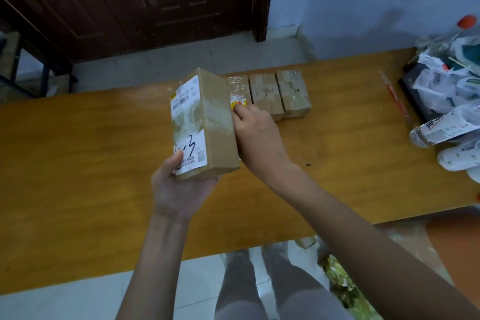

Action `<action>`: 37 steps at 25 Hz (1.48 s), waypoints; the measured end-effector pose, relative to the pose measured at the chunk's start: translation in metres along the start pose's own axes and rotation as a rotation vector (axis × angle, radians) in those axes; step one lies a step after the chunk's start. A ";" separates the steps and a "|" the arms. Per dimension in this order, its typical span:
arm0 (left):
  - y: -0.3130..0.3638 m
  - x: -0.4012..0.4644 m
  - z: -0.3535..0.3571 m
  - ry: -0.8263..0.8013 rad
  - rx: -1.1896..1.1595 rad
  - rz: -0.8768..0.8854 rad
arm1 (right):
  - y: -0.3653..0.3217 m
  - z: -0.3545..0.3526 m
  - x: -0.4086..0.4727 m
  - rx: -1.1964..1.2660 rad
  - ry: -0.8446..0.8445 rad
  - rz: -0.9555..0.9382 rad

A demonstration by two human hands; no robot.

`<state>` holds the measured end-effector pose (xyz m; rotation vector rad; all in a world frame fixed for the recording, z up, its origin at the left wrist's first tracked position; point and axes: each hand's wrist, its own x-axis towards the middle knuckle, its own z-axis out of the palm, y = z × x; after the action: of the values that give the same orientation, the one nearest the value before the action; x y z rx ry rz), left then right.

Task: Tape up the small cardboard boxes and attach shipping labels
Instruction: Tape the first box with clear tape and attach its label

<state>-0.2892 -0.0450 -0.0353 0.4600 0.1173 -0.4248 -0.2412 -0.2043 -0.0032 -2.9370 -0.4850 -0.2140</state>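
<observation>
I hold a small taped cardboard box above the wooden table. It carries white shipping labels with black writing on its left face. My left hand grips its near end from below, thumb on the lower label. My right hand lies against the box's right side, fingers curled behind it; how it holds the box is hidden. Behind stand three more taped boxes in a row: one with a red-yellow sticker, a middle one and a right one.
At the table's right end lies a heap of plastic-wrapped items and bottles, with a red-and-white stick beside it. A dark wooden door stands behind. More boxes and packing sit on the floor under the table.
</observation>
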 end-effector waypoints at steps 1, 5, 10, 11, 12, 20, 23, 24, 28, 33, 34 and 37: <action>-0.001 0.002 0.000 0.028 0.003 -0.015 | -0.001 0.001 0.001 -0.019 0.008 0.002; -0.005 0.006 -0.011 0.348 0.341 0.060 | 0.004 0.001 -0.005 -0.053 0.015 0.020; 0.002 0.002 0.000 0.541 1.005 0.129 | -0.001 0.002 -0.016 -0.109 -0.064 0.052; 0.004 0.002 0.004 0.510 1.084 0.056 | -0.003 0.002 -0.016 -0.118 -0.075 0.073; 0.003 0.002 0.006 0.488 1.210 -0.028 | -0.004 0.001 -0.016 -0.133 -0.083 0.089; -0.035 0.011 -0.011 0.757 1.292 0.065 | 0.016 0.002 -0.021 0.067 -0.109 -0.042; -0.028 0.008 -0.018 0.732 0.899 0.027 | 0.050 0.005 -0.036 0.501 0.046 0.204; -0.028 0.009 -0.017 0.705 0.857 0.015 | 0.053 0.007 -0.039 0.597 0.066 0.263; -0.034 0.014 -0.009 0.656 0.852 0.013 | 0.042 0.010 -0.032 0.716 0.129 0.310; 0.000 0.011 -0.008 0.710 0.841 0.128 | 0.062 -0.011 -0.022 0.174 0.305 0.144; 0.009 0.009 -0.009 0.711 0.862 0.144 | 0.069 -0.014 -0.021 0.051 0.300 0.132; 0.020 0.005 -0.013 0.730 0.890 0.135 | 0.069 -0.012 -0.020 -0.015 0.124 0.151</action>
<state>-0.2764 -0.0250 -0.0401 1.4841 0.6111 -0.1346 -0.2383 -0.2770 -0.0033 -2.9344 -0.2443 -0.3795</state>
